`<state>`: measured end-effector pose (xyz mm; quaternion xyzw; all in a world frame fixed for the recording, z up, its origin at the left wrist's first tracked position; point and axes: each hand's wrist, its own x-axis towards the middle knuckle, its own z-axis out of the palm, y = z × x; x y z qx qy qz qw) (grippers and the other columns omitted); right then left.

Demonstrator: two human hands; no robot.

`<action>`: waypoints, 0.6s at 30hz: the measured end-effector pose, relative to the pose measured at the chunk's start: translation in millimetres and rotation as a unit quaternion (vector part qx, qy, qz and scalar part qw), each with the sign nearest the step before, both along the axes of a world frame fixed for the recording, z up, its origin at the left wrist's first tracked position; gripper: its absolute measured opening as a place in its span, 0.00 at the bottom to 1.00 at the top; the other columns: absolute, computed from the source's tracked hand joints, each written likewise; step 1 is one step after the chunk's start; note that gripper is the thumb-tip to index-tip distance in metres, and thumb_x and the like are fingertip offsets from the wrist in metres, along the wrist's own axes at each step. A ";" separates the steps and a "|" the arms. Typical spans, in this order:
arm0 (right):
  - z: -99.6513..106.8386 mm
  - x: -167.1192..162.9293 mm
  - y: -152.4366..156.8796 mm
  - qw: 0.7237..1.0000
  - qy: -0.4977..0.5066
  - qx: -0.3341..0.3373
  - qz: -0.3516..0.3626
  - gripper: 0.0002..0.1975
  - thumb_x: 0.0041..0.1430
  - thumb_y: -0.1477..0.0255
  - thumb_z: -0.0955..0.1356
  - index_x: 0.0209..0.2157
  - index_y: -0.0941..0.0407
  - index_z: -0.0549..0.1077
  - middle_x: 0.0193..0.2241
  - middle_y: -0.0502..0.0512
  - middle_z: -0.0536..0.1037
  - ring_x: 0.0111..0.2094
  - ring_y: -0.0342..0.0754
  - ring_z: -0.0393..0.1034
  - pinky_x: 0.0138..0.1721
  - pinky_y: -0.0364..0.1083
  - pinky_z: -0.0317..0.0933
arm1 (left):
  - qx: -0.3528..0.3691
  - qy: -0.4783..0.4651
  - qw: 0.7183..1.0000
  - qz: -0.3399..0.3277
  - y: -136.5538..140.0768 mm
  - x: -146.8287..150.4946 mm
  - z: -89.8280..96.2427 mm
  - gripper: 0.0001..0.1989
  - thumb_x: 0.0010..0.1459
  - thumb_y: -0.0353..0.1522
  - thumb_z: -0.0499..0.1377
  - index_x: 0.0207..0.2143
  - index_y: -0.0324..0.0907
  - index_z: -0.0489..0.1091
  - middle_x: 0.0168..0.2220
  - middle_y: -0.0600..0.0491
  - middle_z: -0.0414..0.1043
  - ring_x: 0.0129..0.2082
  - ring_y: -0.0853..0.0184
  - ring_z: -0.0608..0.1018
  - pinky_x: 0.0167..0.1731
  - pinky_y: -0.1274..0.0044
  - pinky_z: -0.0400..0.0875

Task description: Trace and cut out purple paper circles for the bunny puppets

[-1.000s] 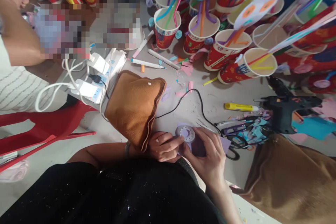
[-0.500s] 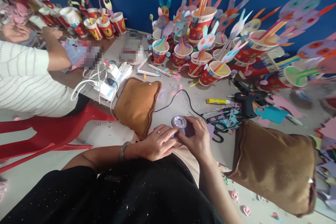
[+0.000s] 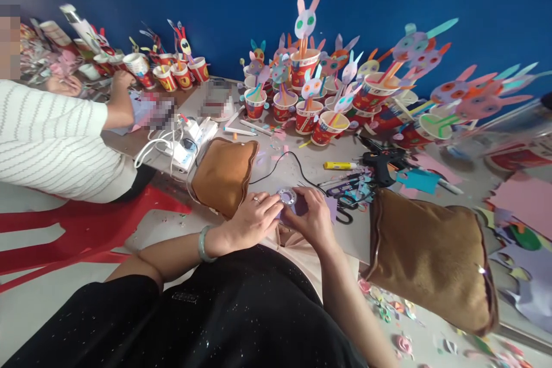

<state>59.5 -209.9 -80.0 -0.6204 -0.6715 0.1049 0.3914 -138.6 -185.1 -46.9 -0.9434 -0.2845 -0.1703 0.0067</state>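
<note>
A small round ring (image 3: 287, 196), pale with a dotted inner rim like a roll of tape, sits against a sheet of purple paper (image 3: 331, 207) at the near table edge. My left hand (image 3: 250, 219) comes from the left, its fingertips closed on the ring's near left side. On the other side, my right hand (image 3: 315, 219) grips the purple paper, thumb and fingers curled around it beside the ring. The palms hide part of the paper. Just right of my right hand lie black-handled scissors (image 3: 345, 215).
Brown cushions flank my hands, one on the left (image 3: 226, 175) and one on the right (image 3: 426, 256). Beyond stand paper cups (image 3: 325, 129) with rabbit figures. A glue gun (image 3: 382, 164), a yellow marker (image 3: 340, 165) and a power strip (image 3: 190, 149) lie around. A person's sleeve (image 3: 52, 126) is at left.
The view has tilted up and shifted right, showing more blue wall. Both hands keep their hold on the ring and paper, with only slight finger movement.
</note>
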 end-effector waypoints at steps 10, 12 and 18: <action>2.7 -0.6 0.5 1.000 0.004 0.008 0.003 0.15 0.54 0.68 0.71 0.44 0.55 0.73 0.40 0.59 0.78 0.43 0.57 0.73 0.46 0.56 0.68 | -0.016 0.069 0.997 -0.004 3.8 18.1 7.9 0.24 0.62 0.43 0.60 0.52 0.34 0.68 0.58 0.41 0.69 0.49 0.55 0.73 0.41 0.67 0.69; 3.1 -0.1 0.2 1.000 0.002 0.007 0.007 0.15 0.55 0.67 0.71 0.44 0.55 0.73 0.40 0.59 0.78 0.43 0.57 0.73 0.45 0.56 0.69 | -0.029 0.076 0.997 -0.011 6.0 22.4 9.6 0.26 0.61 0.45 0.62 0.52 0.34 0.68 0.55 0.41 0.71 0.49 0.55 0.73 0.41 0.66 0.69; 4.2 -0.4 -2.0 1.000 0.010 -0.006 0.007 0.17 0.53 0.71 0.71 0.46 0.55 0.72 0.42 0.59 0.78 0.44 0.56 0.72 0.46 0.55 0.68 | -0.040 0.084 0.996 -0.004 6.1 28.2 4.9 0.28 0.59 0.43 0.64 0.55 0.34 0.67 0.57 0.40 0.69 0.49 0.55 0.73 0.44 0.65 0.68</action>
